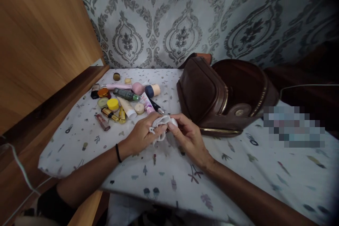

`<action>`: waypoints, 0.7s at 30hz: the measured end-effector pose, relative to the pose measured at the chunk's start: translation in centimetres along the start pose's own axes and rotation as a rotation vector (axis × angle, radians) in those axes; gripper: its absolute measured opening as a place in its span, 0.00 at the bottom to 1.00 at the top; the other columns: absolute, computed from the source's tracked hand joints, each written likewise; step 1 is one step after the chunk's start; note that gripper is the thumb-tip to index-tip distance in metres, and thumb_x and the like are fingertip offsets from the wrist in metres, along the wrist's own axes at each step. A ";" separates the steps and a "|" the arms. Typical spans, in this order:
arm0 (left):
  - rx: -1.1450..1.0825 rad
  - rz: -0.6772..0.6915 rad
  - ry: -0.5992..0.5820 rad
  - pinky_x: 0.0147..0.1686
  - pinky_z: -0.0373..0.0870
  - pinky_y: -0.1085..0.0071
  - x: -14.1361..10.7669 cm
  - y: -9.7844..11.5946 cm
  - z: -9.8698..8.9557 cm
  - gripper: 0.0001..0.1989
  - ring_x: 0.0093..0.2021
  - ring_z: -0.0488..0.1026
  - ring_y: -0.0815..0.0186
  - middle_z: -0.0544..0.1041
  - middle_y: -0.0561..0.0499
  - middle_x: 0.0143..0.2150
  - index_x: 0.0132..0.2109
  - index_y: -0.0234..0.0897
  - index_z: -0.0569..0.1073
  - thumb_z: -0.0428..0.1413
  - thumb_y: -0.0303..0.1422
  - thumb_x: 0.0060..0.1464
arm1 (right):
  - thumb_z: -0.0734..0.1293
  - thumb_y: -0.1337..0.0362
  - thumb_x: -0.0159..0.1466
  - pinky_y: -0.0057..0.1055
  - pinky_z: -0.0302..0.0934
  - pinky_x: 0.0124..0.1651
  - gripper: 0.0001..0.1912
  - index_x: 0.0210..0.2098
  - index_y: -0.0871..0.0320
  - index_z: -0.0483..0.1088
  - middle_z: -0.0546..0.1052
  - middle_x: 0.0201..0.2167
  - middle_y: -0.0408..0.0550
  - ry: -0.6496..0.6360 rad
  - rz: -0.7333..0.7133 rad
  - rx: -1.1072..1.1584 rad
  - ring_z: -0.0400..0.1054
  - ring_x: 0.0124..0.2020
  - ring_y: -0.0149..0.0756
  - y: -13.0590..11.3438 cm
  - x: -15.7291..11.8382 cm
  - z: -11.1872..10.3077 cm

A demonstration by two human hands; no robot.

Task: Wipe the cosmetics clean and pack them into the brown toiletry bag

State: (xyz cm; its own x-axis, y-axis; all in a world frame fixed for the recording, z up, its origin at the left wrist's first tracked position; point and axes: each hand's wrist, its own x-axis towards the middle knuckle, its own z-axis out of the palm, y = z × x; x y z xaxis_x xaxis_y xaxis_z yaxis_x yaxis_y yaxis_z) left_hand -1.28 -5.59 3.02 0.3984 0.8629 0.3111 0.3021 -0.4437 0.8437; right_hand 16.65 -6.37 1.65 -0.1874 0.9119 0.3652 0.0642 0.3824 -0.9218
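Note:
Both hands meet over the front middle of the table around a small white bundle (161, 124) with thin cord-like loops hanging from it. Its exact kind is hard to make out because fingers cover part of it. My left hand (141, 132), with a black band at the wrist, grips the bundle from the left. From the right, my right hand (189, 136) pinches a smooth white end of it between thumb and fingers. Just beyond my left hand lie a white and pink tube (147, 103) and a cream tube (127, 107).
Several cosmetics spread over the left of the table, among them a yellow-lidded jar (113, 104), a green bottle (126, 94) and a pink sponge (138, 88). A brown leather bag (203, 91) with its zip undone stands at right. A wooden panel (45, 35) borders the left.

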 end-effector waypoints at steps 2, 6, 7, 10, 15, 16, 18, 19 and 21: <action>-0.081 -0.061 0.019 0.38 0.65 0.70 0.2 -0.3 0.1 0.14 0.36 0.70 0.63 0.73 0.51 0.34 0.39 0.37 0.72 0.49 0.42 0.65 | 0.66 0.50 0.68 0.31 0.64 0.37 0.14 0.42 0.55 0.72 0.75 0.33 0.45 -0.016 -0.023 -0.023 0.68 0.34 0.36 0.1 -0.1 0.0; -0.217 -0.201 0.027 0.33 0.63 0.71 0.7 -1.1 -0.1 0.16 0.31 0.66 0.66 0.69 0.54 0.29 0.35 0.36 0.69 0.50 0.44 0.63 | 0.65 0.56 0.69 0.29 0.66 0.39 0.12 0.48 0.55 0.72 0.77 0.39 0.47 -0.052 -0.098 -0.079 0.71 0.37 0.35 0.2 -0.3 0.0; -0.233 -0.228 0.027 0.32 0.63 0.71 0.8 -1.3 -0.1 0.16 0.31 0.66 0.66 0.69 0.55 0.29 0.34 0.36 0.69 0.51 0.44 0.62 | 0.64 0.57 0.69 0.29 0.67 0.40 0.12 0.49 0.54 0.72 0.78 0.41 0.47 -0.060 -0.113 -0.092 0.72 0.39 0.36 0.1 -0.3 -0.1; -0.236 -0.280 0.027 0.33 0.64 0.71 1.1 -1.6 -0.3 0.15 0.31 0.67 0.67 0.70 0.55 0.29 0.34 0.35 0.70 0.52 0.44 0.60 | 0.63 0.59 0.70 0.29 0.67 0.42 0.13 0.51 0.53 0.72 0.78 0.45 0.48 -0.079 -0.136 -0.120 0.72 0.44 0.37 0.0 -0.3 -0.2; -0.175 -0.259 0.057 0.31 0.64 0.72 1.0 -1.8 -0.1 0.17 0.30 0.67 0.67 0.70 0.55 0.28 0.33 0.35 0.69 0.50 0.45 0.62 | 0.65 0.56 0.69 0.30 0.67 0.38 0.14 0.52 0.53 0.72 0.78 0.45 0.48 -0.075 -0.102 -0.115 0.73 0.41 0.37 0.3 -0.2 -0.2; -0.152 -0.242 0.053 0.32 0.64 0.71 0.9 -1.9 0.0 0.18 0.31 0.67 0.67 0.70 0.55 0.28 0.33 0.35 0.69 0.49 0.45 0.63 | 0.67 0.56 0.67 0.30 0.67 0.37 0.15 0.51 0.53 0.71 0.78 0.43 0.48 -0.057 -0.085 -0.112 0.72 0.38 0.36 0.4 -0.1 -0.2; -0.102 -0.183 0.040 0.35 0.66 0.70 0.7 -1.7 0.0 0.19 0.34 0.69 0.66 0.71 0.53 0.31 0.36 0.35 0.70 0.47 0.46 0.65 | 0.69 0.55 0.65 0.28 0.65 0.32 0.15 0.48 0.54 0.71 0.77 0.36 0.45 -0.014 -0.053 -0.103 0.71 0.33 0.34 0.6 -0.1 0.0; -0.077 -0.143 0.042 0.37 0.66 0.69 0.6 -1.6 0.1 0.20 0.36 0.69 0.65 0.72 0.52 0.33 0.38 0.35 0.70 0.46 0.47 0.66 | 0.70 0.55 0.65 0.27 0.65 0.31 0.14 0.46 0.55 0.70 0.76 0.33 0.44 0.003 -0.044 -0.100 0.70 0.31 0.33 0.6 -0.1 0.1; -0.040 -0.056 0.063 0.42 0.67 0.68 0.3 -1.1 0.1 0.22 0.41 0.70 0.63 0.74 0.49 0.39 0.48 0.35 0.69 0.44 0.49 0.67 | 0.70 0.56 0.64 0.26 0.63 0.29 0.11 0.42 0.55 0.69 0.74 0.31 0.42 0.016 -0.054 -0.107 0.69 0.29 0.32 0.5 -0.1 0.1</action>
State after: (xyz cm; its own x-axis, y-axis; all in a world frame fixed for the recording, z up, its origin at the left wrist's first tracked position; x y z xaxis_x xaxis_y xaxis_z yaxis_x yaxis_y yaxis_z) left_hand -1.41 -4.88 2.19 0.3258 0.9002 0.2890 0.2874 -0.3855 0.8768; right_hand 16.57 -6.28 1.11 -0.1778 0.8915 0.4166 0.1589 0.4438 -0.8819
